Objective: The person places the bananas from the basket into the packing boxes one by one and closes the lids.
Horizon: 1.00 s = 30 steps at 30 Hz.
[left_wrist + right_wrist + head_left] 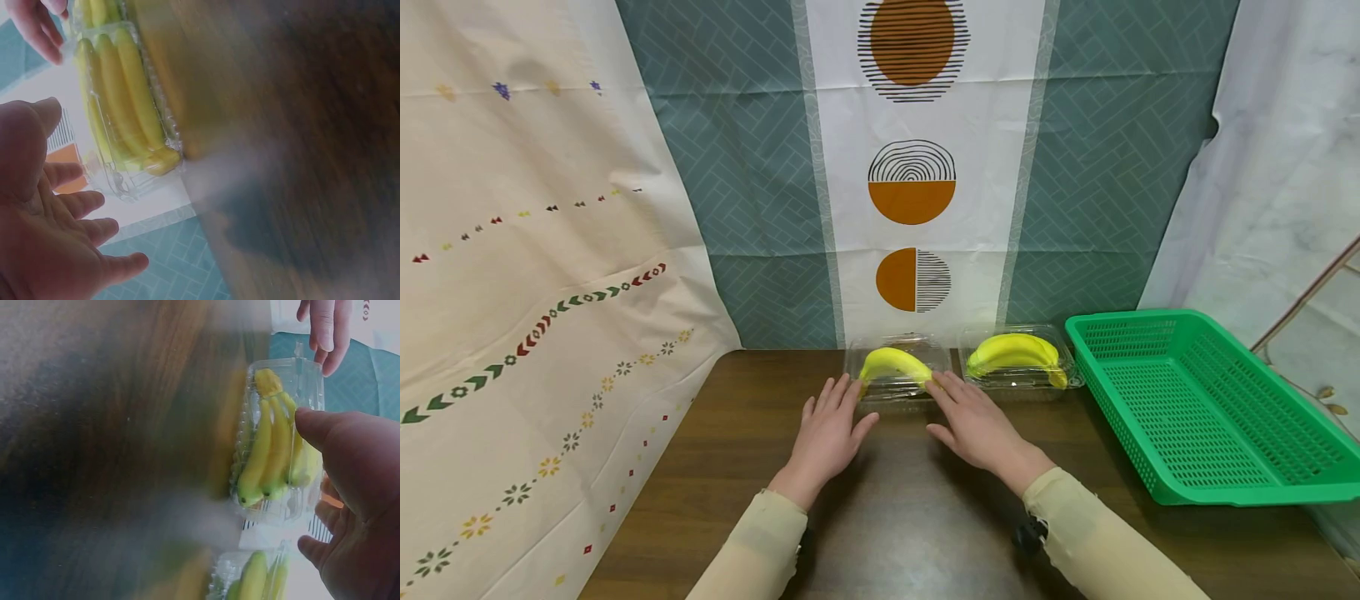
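Note:
Two clear plastic containers stand at the back of the table. Yellow bananas (892, 362) lie inside the left container (854, 354), and a second bunch (1015, 352) is in the right container (972, 335). My left hand (826, 433) reaches toward the left container's near left corner, fingers extended and thumb apart. At its near right corner is my right hand (977, 423), its fingers also extended and overlapping the container's edge in the head view. In the right wrist view, the thumb of the right hand (369, 481) overlaps the banana container (281, 512). Neither palm holds anything.
A green plastic basket (1172, 492) sits on the right side of the wooden table (910, 517), beside the right container. Behind the containers hangs a patterned cloth (925, 125). A cream embroidered cloth (550, 333) borders the left side.

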Motion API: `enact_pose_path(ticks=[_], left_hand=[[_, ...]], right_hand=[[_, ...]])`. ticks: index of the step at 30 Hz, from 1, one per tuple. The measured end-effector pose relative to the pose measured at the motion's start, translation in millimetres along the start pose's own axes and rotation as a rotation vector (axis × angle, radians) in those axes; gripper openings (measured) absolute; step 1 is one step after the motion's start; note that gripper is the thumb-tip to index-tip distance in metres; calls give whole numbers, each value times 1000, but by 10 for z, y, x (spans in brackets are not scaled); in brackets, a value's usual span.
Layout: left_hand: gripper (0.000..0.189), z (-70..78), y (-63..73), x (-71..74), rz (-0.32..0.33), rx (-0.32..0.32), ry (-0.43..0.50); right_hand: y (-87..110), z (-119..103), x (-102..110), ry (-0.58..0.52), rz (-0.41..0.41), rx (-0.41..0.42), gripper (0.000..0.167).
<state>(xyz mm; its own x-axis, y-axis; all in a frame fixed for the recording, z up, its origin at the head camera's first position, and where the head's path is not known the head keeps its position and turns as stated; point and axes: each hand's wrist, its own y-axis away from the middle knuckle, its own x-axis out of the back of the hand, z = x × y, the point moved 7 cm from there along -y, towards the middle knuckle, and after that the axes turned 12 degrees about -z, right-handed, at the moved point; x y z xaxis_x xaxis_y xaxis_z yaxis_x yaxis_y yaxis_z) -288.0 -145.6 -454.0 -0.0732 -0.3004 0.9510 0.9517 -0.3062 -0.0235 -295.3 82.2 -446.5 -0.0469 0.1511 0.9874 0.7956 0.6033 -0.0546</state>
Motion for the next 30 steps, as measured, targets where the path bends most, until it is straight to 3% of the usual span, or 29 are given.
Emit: enact_pose_path(ticks=[30], left_hand=[[75, -51, -275, -45, -12, 49, 66]], right_hand=[[-183, 127, 43, -20, -16, -14, 72]])
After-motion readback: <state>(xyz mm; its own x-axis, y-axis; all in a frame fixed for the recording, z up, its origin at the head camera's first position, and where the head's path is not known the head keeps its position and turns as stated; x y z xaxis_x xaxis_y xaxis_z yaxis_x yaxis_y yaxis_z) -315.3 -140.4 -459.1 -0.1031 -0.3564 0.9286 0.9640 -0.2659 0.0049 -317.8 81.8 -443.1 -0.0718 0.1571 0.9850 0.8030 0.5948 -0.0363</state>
